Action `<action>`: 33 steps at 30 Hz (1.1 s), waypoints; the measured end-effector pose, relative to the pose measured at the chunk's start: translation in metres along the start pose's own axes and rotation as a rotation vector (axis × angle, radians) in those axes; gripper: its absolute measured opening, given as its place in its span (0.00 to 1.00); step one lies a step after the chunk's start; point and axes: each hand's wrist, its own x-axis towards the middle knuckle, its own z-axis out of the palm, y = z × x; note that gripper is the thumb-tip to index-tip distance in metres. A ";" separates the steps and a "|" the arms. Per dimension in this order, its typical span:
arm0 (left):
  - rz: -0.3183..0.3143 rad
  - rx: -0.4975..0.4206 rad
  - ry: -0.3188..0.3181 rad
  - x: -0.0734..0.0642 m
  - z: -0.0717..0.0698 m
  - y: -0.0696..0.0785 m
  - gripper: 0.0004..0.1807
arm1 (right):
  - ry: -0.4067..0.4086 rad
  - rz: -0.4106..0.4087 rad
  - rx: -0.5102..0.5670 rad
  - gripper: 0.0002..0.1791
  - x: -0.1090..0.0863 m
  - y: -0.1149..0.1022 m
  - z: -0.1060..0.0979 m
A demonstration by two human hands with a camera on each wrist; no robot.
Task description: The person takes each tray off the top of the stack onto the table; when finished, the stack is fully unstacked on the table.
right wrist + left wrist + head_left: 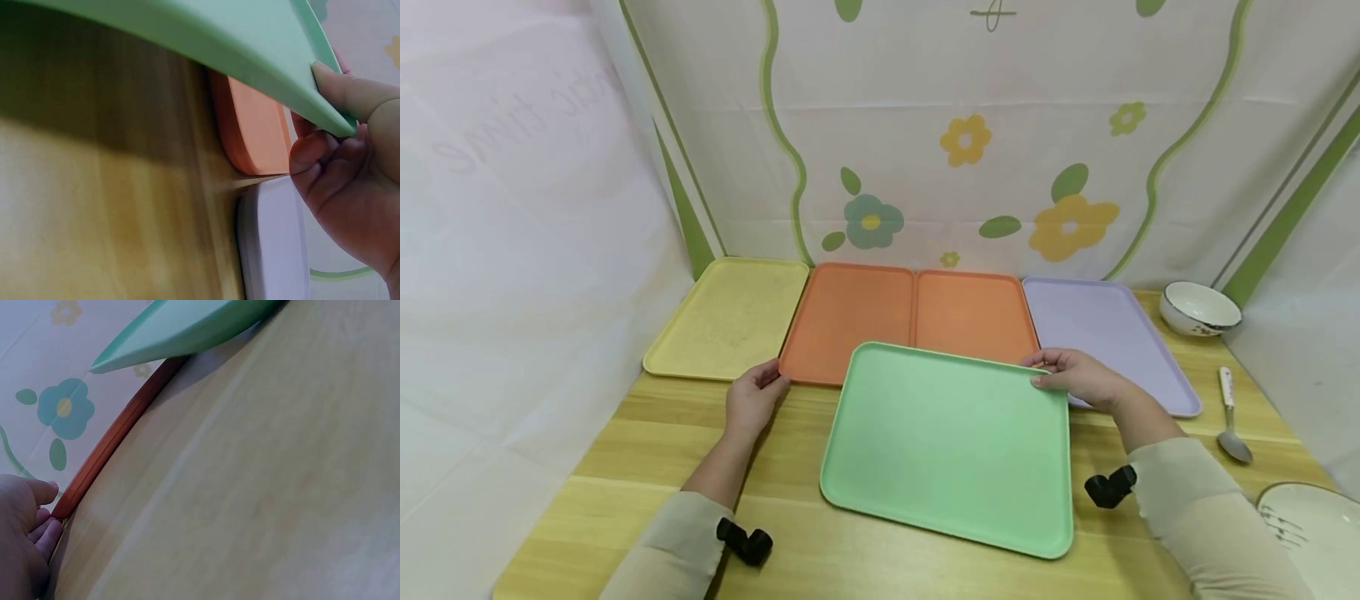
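Observation:
In the head view my right hand (1078, 379) grips a light green tray (951, 450) by its far right corner. The thumb (340, 87) lies on top of the rim and the other fingers curl underneath. This tray is raised and tilted over the table, overlapping the near edges of two orange trays. My left hand (754, 404) pinches the near left corner of the left orange tray (857, 312), thumb above and fingers below. Beside it, the right orange tray (973, 308) lies edge to edge.
A yellow tray (730, 312) lies at the far left and a lilac tray (1105, 333) at the right. Further right are a white bowl (1198, 308), a spoon (1228, 417) and a white plate (1318, 542). A flower-printed cloth (925, 108) rises behind the wooden table (625, 467).

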 end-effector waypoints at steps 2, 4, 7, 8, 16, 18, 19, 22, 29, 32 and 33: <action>0.001 -0.006 -0.001 0.001 0.000 0.000 0.23 | -0.019 0.009 -0.022 0.22 0.002 0.002 0.003; 0.002 -0.006 -0.003 0.001 0.000 0.000 0.23 | -0.030 0.019 -0.042 0.21 0.003 0.003 0.006; 0.002 -0.006 -0.006 0.002 0.001 0.000 0.23 | -0.007 0.026 -0.088 0.20 0.004 0.004 0.012; 0.003 -0.006 -0.007 0.002 0.001 0.000 0.23 | 0.007 0.027 -0.105 0.19 0.005 0.004 0.013; -0.001 -0.011 -0.001 0.001 0.001 0.001 0.22 | 0.113 0.022 -0.216 0.15 0.007 0.007 0.024; -0.002 -0.011 0.001 0.001 0.001 0.001 0.23 | 0.125 0.027 -0.235 0.14 0.007 0.009 0.026; -0.002 -0.009 0.002 0.001 0.001 0.001 0.23 | 0.129 0.030 -0.243 0.14 0.006 0.009 0.027; -0.001 -0.003 0.005 0.001 0.001 0.002 0.23 | 0.135 0.035 -0.260 0.13 0.006 0.011 0.029; -0.006 0.001 0.007 0.000 0.001 0.003 0.22 | 0.143 0.038 -0.316 0.13 0.007 0.014 0.035; -0.011 -0.004 0.004 0.000 0.001 0.003 0.22 | 0.144 0.038 -0.326 0.12 0.007 0.013 0.037; -0.014 -0.005 0.003 0.000 0.001 0.002 0.22 | 0.144 0.038 -0.328 0.12 0.007 0.013 0.038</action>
